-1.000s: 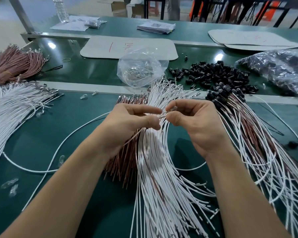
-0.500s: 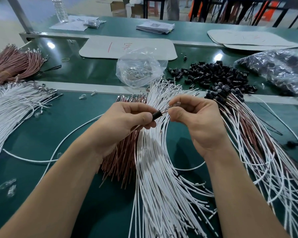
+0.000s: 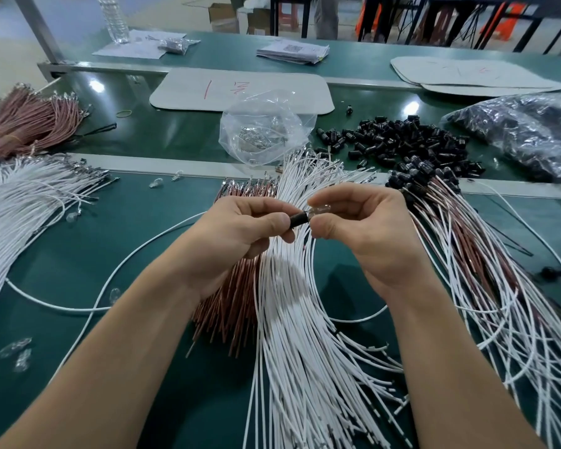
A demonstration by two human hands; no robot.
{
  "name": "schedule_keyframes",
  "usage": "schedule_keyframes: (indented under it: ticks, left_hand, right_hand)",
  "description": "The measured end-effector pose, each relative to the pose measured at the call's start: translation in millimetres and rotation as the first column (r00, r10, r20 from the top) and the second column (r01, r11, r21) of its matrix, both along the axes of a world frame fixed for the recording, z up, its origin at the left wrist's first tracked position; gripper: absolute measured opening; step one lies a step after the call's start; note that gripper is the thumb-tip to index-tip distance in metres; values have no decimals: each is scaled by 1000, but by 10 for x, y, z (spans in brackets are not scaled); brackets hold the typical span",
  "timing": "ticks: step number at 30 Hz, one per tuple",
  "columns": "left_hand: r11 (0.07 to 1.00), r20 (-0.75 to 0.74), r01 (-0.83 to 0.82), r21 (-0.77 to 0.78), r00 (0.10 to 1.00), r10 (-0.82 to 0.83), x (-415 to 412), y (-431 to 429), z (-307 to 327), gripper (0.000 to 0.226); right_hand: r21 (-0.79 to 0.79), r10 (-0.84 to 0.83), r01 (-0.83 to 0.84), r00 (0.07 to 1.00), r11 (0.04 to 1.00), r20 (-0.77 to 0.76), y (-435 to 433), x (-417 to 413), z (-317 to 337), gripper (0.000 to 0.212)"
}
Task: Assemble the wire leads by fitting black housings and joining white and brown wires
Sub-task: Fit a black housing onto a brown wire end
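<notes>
Observation: left hand (image 3: 240,228) pinches one black housing (image 3: 298,219) between thumb and curled fingers, mid-scene, just above the fanned white wires (image 3: 298,319). Its long axis lies left to right, the right end tipped slightly far. Right hand (image 3: 366,228) pinches one small clear piece (image 3: 320,210) at that right end, in line with the axis. Judgement: the coming move is a straight push leftward into the housing, and both hands are equally near.

Counts: one housing held, one clear piece held. Loose housings (image 3: 402,144) far right, white wires and brown wires (image 3: 230,303) on the green surface (image 3: 78,254): too many to count.
</notes>
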State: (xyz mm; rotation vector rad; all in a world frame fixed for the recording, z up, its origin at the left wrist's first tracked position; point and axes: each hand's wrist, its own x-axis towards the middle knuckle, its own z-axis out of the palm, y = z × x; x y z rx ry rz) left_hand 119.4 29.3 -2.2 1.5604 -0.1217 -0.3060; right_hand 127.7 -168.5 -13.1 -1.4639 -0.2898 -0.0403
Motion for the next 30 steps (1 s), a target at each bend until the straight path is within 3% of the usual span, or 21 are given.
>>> schedule_keyframes:
  ticks: [6, 10, 15, 21, 25, 27, 30]
  left_hand:
    - [1000, -8, -12, -13, 1000, 12, 20, -1, -30, 32]
    - [997, -62, -24, -79, 998, 20, 25, -18, -35, 11]
    - [1000, -63, -14, 16, 998, 15, 9, -29, -49, 12]
    - [995, 9, -54, 86, 999, 53, 8, -4, -35, 12]
    - [995, 2, -101, 16, 995, 101, 5, -41, -55, 8]
    - [995, 7, -99, -8, 995, 99, 2, -48, -37, 6]
    - [997, -3, -76, -11, 997, 76, 3, -32, -29, 26]
  right_hand:
    - [-44, -25, 28, 997, 999, 68, 15, 3, -4, 26]
    - [-20, -58, 60, 993, 998, 100, 20, 16, -11, 24]
    - [-52, -36, 42, 994, 998, 101, 18, 11, -21, 26]
    - [-64, 22, -20, 999, 998, 37, 25, -1, -6, 28]
    - [-36, 38, -39, 999, 999, -33, 18, -21, 21, 25]
    - [42, 109, -104, 985, 994, -132, -3, -34, 42, 17]
    - [224, 239, -178, 928, 958, -285, -8, -44, 62, 19]
